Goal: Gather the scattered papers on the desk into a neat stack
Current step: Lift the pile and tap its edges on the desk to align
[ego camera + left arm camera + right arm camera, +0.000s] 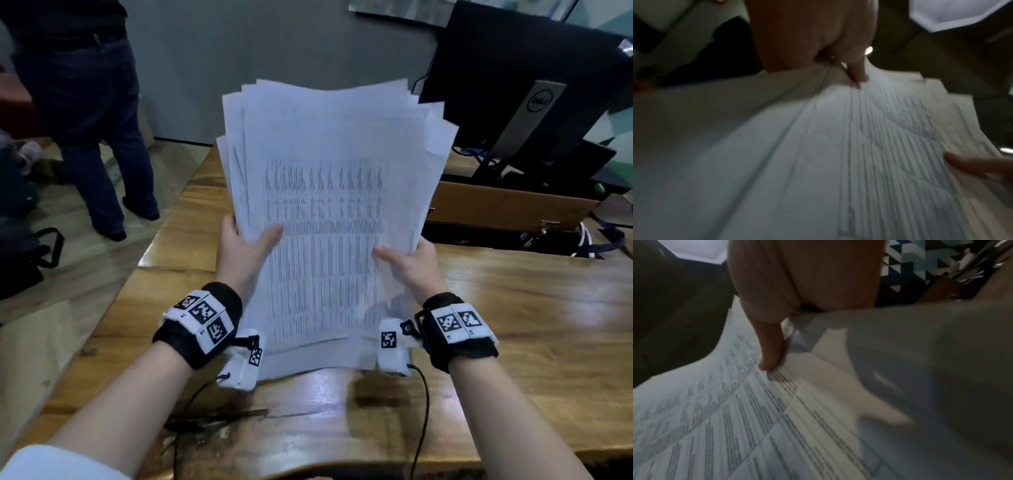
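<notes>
A bundle of white printed papers point(329, 192) stands upright with its bottom edge on the wooden desk point(513, 325), its top corners fanned unevenly. My left hand point(239, 243) grips the bundle's left edge, thumb on the front sheet. My right hand point(411, 260) grips the right edge the same way. In the left wrist view the left thumb point(857, 71) presses on the paper sheets point(818, 154), and the right thumb shows at the far edge. In the right wrist view the right thumb point(770, 350) lies on the printed front sheet point(725, 418). The fingers behind the bundle are hidden.
A black monitor point(527, 78) on a silver stand sits at the back right, with a cardboard box point(507, 205) and cables in front of it. A person in dark trousers point(92, 113) stands on the floor left of the desk. Dark bags point(20, 253) lie at far left.
</notes>
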A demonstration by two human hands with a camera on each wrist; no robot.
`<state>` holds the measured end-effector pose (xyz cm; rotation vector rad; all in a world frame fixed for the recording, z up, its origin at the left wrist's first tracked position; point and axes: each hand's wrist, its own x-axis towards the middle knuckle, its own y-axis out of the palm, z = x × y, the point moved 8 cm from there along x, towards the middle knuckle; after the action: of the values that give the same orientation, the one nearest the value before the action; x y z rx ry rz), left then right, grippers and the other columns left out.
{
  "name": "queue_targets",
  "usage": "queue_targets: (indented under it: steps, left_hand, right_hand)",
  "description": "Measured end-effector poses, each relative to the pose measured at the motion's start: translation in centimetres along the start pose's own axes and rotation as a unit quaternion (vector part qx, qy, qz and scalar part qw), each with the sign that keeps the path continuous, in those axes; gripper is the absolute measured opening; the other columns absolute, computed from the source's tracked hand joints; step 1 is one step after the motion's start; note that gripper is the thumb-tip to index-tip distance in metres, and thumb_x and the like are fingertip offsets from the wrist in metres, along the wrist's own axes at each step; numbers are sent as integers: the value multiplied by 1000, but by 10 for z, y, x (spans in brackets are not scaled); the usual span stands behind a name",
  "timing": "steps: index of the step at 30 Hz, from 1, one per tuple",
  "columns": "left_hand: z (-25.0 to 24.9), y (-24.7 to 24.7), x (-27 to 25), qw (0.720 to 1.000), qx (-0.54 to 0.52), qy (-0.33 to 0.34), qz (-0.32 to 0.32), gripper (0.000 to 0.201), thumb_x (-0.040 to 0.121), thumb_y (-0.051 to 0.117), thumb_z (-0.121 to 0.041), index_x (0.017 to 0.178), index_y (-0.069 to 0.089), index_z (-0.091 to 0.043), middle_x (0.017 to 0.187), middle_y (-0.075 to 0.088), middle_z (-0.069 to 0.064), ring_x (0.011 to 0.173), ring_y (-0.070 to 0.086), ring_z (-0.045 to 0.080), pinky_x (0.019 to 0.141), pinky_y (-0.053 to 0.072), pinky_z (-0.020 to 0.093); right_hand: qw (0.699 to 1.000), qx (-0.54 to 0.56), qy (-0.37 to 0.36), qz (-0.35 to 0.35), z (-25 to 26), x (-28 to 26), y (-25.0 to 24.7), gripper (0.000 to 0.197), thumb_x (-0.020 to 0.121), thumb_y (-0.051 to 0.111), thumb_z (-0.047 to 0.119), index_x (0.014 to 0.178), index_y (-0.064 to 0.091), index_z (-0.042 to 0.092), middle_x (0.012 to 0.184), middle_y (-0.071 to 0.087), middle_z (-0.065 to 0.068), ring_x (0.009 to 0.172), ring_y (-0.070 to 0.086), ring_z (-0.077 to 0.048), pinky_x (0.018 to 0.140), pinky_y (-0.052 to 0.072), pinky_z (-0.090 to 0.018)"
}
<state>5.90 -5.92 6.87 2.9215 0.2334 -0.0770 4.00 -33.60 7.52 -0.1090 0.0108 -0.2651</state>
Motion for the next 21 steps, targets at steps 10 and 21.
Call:
queue_targets:
  steps: [10, 21]
  left_hand:
    - [-56, 25, 8, 986, 18, 165, -2, 54, 75, 72, -11, 117, 39, -19, 105, 60, -12, 89, 61, -13, 82, 49, 8]
    - [-67, 32, 20, 983, 54, 139, 107, 40, 68, 76, 1, 96, 60, -22, 84, 73, -15, 80, 68, -7, 86, 56, 25]
  right_hand:
    - [993, 62, -96, -24, 32, 10, -10, 41, 73, 72, -5, 112, 60, 0, 91, 70, 3, 77, 71, -1, 68, 56, -15]
    - [986, 117, -115, 38, 52, 18, -27, 45, 54, 80, 21, 96, 66, 16, 88, 77, 8, 88, 71, -9, 72, 55, -19]
